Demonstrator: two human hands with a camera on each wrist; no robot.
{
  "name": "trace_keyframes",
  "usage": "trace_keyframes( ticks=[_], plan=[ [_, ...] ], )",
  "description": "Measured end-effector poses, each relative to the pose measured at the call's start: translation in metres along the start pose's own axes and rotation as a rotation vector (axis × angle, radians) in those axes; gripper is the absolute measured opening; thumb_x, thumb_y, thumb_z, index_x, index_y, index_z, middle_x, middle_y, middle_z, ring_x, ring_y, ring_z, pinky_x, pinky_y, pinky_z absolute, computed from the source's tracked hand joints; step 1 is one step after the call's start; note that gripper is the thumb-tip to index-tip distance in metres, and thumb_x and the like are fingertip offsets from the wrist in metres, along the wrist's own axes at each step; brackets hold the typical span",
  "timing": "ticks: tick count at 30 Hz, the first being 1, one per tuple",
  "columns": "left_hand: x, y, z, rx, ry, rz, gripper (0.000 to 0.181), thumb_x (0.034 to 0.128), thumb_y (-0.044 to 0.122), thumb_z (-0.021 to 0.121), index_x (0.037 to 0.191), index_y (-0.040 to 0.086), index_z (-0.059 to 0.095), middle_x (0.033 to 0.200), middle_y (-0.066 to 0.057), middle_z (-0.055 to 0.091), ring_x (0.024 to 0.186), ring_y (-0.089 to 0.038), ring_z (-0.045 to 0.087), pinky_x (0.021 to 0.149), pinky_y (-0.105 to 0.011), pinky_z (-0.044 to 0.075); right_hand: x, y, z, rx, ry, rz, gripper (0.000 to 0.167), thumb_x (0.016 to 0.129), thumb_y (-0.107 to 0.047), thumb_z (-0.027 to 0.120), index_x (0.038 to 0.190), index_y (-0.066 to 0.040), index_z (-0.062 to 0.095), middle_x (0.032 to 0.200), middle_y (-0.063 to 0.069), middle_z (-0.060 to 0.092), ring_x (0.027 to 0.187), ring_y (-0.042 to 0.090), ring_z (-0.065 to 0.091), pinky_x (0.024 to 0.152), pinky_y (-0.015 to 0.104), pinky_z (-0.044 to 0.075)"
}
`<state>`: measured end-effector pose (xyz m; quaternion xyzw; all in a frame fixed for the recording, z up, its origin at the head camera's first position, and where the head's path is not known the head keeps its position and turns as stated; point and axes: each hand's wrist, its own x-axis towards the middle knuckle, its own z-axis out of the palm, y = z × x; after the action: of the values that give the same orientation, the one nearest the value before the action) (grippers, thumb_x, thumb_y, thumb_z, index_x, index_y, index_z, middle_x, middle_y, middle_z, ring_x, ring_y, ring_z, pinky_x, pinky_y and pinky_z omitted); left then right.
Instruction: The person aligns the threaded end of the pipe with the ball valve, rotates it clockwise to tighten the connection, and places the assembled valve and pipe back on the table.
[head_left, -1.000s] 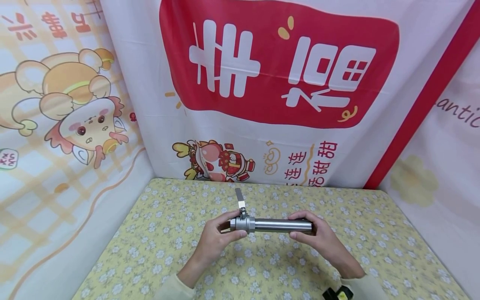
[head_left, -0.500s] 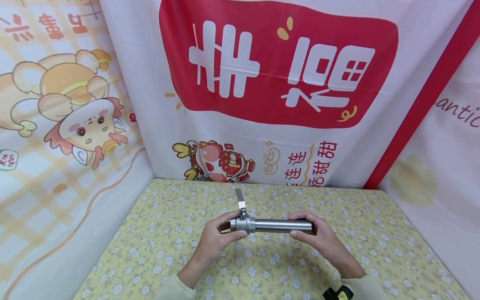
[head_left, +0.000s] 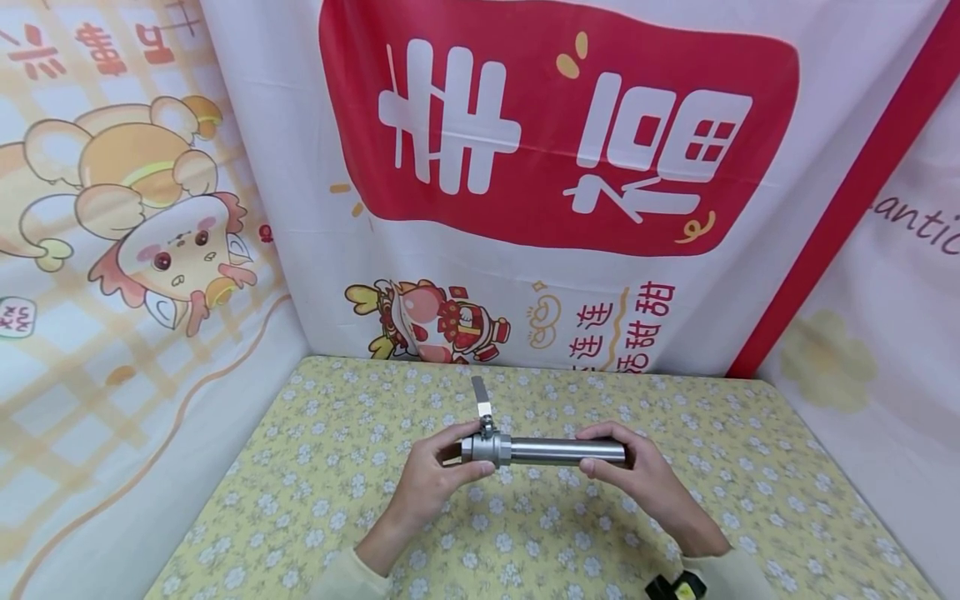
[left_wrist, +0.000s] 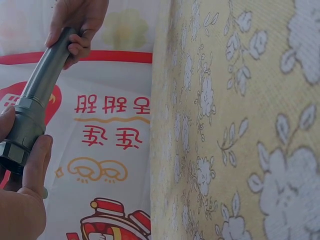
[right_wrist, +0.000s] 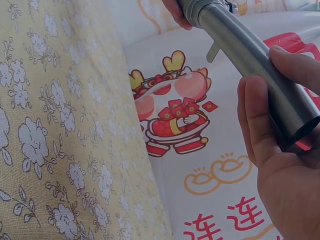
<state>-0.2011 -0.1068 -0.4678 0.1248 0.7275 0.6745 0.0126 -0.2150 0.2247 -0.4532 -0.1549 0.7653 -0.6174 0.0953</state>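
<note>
A metal ball valve [head_left: 483,450] with a flat lever handle [head_left: 481,397] is joined to a smooth steel pipe [head_left: 551,451], and both lie level above the table. My left hand [head_left: 431,475] grips the valve body between thumb and fingers, at the pipe's left. At the other side, my right hand [head_left: 641,475] holds the pipe's free end, thumb in front and fingers behind. The left wrist view shows the valve's hex end [left_wrist: 14,155] by the left fingers. In the right wrist view the pipe's hollow end [right_wrist: 302,131] sits against the right palm.
A table with a yellow floral cloth [head_left: 525,533] spreads under the hands. Behind it hangs a white and red printed curtain [head_left: 555,267], and a printed cloth wall [head_left: 150,350] stands on the left. A black device [head_left: 677,586] is at the right wrist.
</note>
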Motion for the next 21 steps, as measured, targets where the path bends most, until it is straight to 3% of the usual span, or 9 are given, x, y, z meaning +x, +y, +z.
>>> trace_keyframes(
  ticks=[10,21],
  plan=[
    [0.0003,-0.0014,0.0001,0.006,-0.001,0.009,0.059,0.0909,0.016,0.09,0.146,0.013,0.07,0.145,-0.021,0.068,0.112,-0.029,0.072,0.083,-0.029,0.066,-0.0003,-0.0024,0.0005,0.003,0.019,0.019,0.04,0.105,-0.022,0.076,0.138,-0.002,0.067,0.143,0.019,0.063,0.109,0.021,0.074,0.089,0.035,0.067],
    [0.0,-0.0008,0.0006,0.005,-0.001,-0.005,0.058,0.0912,0.017,0.09,0.146,0.015,0.071,0.145,-0.02,0.068,0.113,-0.029,0.072,0.083,-0.029,0.066,0.0002,-0.0003,0.0007,0.019,0.008,-0.047,0.037,0.103,-0.014,0.077,0.135,0.001,0.063,0.14,0.017,0.061,0.107,0.023,0.074,0.084,0.035,0.067]
  ],
)
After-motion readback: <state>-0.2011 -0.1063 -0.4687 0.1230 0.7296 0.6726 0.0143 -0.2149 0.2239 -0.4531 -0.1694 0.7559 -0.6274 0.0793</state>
